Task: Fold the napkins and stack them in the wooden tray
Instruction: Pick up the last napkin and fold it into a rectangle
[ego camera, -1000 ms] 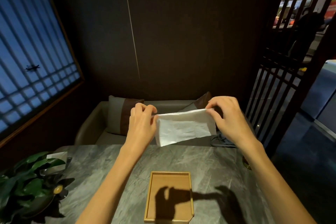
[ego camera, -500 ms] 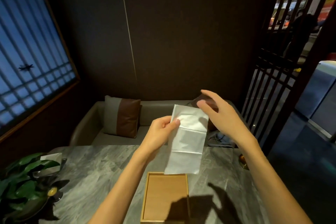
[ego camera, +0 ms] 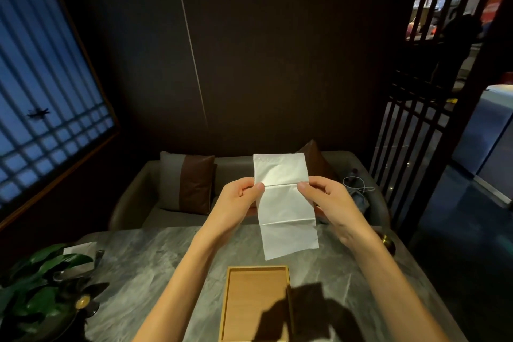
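Observation:
A white paper napkin hangs upright in the air as a long strip with two cross creases. My left hand pinches its left edge at the upper crease. My right hand pinches its right edge at the same height. The strip's lower end dangles just above the far edge of the wooden tray. The tray lies on the grey marble table in front of me, and nothing is in it. The shadows of my hands fall across its right side.
A leafy plant in a dark holder stands at the table's left, with a folded white paper behind it. A grey sofa with brown-striped cushions faces me beyond the table. A wooden lattice screen closes the right side.
The napkin was first held sideways between both hands, then hung from my left hand alone. Now both hands grip it at the upper crease, upright.

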A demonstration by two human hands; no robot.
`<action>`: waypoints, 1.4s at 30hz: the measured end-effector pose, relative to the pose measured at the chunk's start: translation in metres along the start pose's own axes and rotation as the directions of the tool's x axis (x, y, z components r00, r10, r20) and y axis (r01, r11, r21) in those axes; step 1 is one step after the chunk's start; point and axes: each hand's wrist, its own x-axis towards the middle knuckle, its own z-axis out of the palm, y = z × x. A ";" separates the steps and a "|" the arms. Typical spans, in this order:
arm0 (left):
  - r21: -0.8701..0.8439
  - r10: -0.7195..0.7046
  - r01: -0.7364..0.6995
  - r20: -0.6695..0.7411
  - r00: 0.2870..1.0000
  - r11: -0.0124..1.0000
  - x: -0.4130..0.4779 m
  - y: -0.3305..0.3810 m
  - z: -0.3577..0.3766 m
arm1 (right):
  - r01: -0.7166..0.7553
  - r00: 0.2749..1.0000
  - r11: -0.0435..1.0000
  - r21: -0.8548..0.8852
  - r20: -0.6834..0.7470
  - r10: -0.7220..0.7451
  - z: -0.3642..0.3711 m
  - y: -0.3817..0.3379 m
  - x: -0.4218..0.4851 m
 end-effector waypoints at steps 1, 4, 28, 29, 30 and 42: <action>0.017 0.009 -0.008 -0.016 1.000 1.000 0.000 0.000 -0.001 | -0.005 1.000 1.000 0.003 0.001 0.005 -0.001 -0.001 0.000; 0.019 0.016 -0.016 -0.018 1.000 1.000 0.002 0.003 -0.001 | -0.016 1.000 1.000 0.019 -0.001 0.016 -0.002 -0.003 -0.001; -0.245 0.050 -0.020 0.117 0.992 0.969 -0.007 0.006 -0.010 | 0.286 0.957 0.956 0.060 -0.070 -0.282 -0.002 -0.016 0.001; -0.232 0.062 -0.036 0.103 0.993 0.972 -0.008 0.006 -0.011 | 0.272 0.962 0.961 0.059 -0.052 -0.269 -0.003 -0.017 0.001; -0.222 0.073 -0.053 0.085 0.994 0.974 -0.009 0.006 -0.012 | 0.241 0.970 0.968 0.068 -0.026 -0.240 -0.004 -0.018 0.000; -0.096 0.116 -0.112 0.037 0.993 0.989 -0.013 0.009 -0.014 | 0.069 0.983 0.997 0.020 0.171 -0.072 -0.002 -0.008 -0.007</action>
